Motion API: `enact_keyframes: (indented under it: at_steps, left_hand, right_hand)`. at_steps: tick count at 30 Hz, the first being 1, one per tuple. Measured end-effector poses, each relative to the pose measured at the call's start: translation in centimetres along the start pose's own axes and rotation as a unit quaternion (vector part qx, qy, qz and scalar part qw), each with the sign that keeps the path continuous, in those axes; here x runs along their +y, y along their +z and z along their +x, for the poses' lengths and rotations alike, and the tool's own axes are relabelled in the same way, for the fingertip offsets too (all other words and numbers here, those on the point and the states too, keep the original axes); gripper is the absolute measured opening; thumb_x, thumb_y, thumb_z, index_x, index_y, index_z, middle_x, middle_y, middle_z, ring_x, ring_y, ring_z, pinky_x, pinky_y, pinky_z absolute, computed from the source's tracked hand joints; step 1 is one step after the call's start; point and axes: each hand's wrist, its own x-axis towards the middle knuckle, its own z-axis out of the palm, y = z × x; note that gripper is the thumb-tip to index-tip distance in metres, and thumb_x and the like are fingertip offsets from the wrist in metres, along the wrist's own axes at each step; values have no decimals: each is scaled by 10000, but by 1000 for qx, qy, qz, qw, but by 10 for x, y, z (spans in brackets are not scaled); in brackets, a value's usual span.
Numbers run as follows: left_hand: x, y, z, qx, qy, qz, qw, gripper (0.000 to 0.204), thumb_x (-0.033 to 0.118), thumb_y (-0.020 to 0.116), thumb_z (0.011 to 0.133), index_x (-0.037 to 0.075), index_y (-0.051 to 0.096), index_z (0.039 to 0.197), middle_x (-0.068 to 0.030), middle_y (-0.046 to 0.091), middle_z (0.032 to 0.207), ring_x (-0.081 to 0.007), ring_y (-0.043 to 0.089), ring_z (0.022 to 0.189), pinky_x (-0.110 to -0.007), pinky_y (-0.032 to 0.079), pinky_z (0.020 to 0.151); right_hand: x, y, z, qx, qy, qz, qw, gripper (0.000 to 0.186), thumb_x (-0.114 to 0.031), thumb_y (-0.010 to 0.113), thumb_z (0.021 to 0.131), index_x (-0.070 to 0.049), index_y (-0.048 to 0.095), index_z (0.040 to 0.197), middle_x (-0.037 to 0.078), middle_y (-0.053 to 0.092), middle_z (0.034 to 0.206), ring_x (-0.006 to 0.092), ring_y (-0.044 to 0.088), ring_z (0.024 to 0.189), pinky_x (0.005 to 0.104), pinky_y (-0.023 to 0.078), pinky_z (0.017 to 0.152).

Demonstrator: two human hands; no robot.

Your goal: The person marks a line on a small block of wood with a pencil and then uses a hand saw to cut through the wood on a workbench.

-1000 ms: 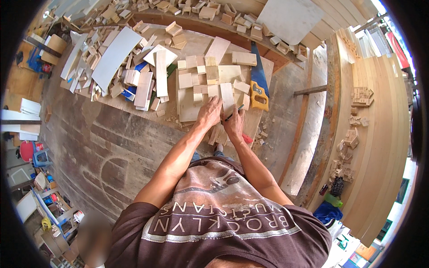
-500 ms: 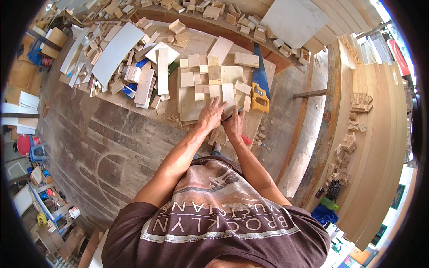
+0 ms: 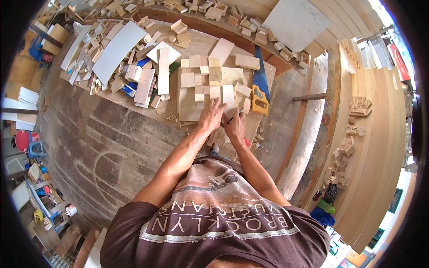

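In a workshop with a worn, dusty floor [image 3: 103,138], a low plywood worktop [image 3: 199,42] carries wood offcuts heaped at its left around a long white panel [image 3: 118,53]. Pale planks [image 3: 380,134] run along the far right side. On the right of the worktop, small wood blocks [image 3: 187,80] lie on a flat board [image 3: 190,111], with a pale wood strip [image 3: 228,96] at the near side, in front of the hands. The left hand [image 3: 211,115] has its fingers bent and slightly spread at the near ends of a block and the strip; whether it grips either, I cannot tell. The right hand [image 3: 234,127], just beside it, is curled around a dark pen [image 3: 230,119]. A yellow-handled handsaw [image 3: 260,85] lies to the right.
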Motion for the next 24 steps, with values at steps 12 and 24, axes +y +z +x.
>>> enact_keyframes:
  at_steps: [12,24]
  left_hand:
    - [-2,7,-3,38,-19,-27,999,436,104,655,863,102,662,1299,-177,473,1495,-322,486,1375,-403,583,951]
    - [0,9,-4,49,-36,-5,998,310,120,630,890,57,731,1176,-113,480,1488,-268,484,1360,-360,567,989]
  right_hand:
    - [-8,6,64,-9,-184,130,974,232,-158,594,980,-19,589,1166,206,694,914,396,686,835,459,531,739]
    - [-16,13,65,-16,-179,106,978,241,-209,616,971,-54,581,1153,225,692,896,441,681,831,511,540,740]
